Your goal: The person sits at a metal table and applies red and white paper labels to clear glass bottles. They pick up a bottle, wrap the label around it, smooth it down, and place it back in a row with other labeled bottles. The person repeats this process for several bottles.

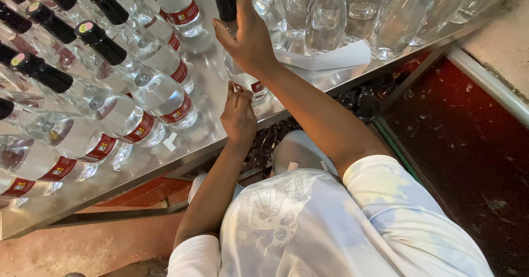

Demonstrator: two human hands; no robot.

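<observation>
The right hand [250,37] was closed round the shoulder of a clear glass bottle with a black cap and a red band label [242,70], which stood near the front edge of the shiny metal table [215,139]. The left hand [238,114], fingers curled, pressed at that label low on the bottle. Rows of capped, red-labelled bottles [160,92] crowded the left side; unlabelled clear bottles [325,23] stood behind, beside a white paper sheet [336,56].

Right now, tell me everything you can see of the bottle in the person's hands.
The clear bottle stands upright near the front edge of the shiny metal table, with a black cap and a red band label low down. The right hand wraps its neck; the left hand touches the label at its base.
</observation>
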